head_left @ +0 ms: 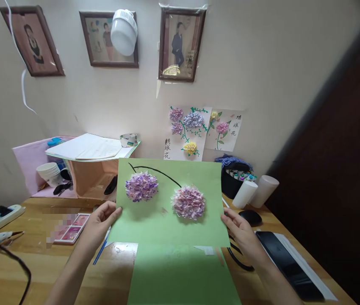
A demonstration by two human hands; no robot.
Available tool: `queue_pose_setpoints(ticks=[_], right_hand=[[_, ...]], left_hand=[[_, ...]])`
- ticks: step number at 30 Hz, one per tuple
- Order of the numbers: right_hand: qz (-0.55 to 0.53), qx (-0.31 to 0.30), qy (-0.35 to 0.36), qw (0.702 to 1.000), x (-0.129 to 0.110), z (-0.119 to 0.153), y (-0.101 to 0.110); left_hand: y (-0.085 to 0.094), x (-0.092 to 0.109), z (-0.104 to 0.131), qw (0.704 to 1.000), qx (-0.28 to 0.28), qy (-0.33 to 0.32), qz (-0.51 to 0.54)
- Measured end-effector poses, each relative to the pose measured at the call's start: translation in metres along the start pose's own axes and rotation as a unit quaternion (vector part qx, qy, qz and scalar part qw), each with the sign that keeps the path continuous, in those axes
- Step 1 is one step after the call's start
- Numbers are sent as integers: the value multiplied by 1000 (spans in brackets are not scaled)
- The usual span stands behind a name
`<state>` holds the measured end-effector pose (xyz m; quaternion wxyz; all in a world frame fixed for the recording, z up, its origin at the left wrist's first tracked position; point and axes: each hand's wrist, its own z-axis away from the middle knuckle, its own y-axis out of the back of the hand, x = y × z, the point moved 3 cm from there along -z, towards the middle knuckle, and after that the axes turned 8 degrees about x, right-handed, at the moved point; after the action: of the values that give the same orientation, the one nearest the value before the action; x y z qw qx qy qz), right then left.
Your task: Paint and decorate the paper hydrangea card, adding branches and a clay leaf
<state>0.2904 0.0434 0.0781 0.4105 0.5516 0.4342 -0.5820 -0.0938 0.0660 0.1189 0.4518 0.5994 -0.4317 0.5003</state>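
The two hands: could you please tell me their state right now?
Left hand: holding the flowered green sheet, left edge.
Right hand: holding its right edge.

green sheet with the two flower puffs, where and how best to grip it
Probably by its side edges, just below mid-height, with the hands coming from left and right: the green sheet is thin and wide, and the flower puffs bulge from its face, inside those edges.
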Motion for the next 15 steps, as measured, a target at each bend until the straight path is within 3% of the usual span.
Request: queue_pose_setpoints(ticks=[7,15], right_hand=[[27,-5,39,999,-8,-4,-10],[36,42,67,996,5,0,-11]], left_hand=[[-2,-3,-3,1000,4,-10,-7],[-15,-15,-5,998,0,-54,-20]])
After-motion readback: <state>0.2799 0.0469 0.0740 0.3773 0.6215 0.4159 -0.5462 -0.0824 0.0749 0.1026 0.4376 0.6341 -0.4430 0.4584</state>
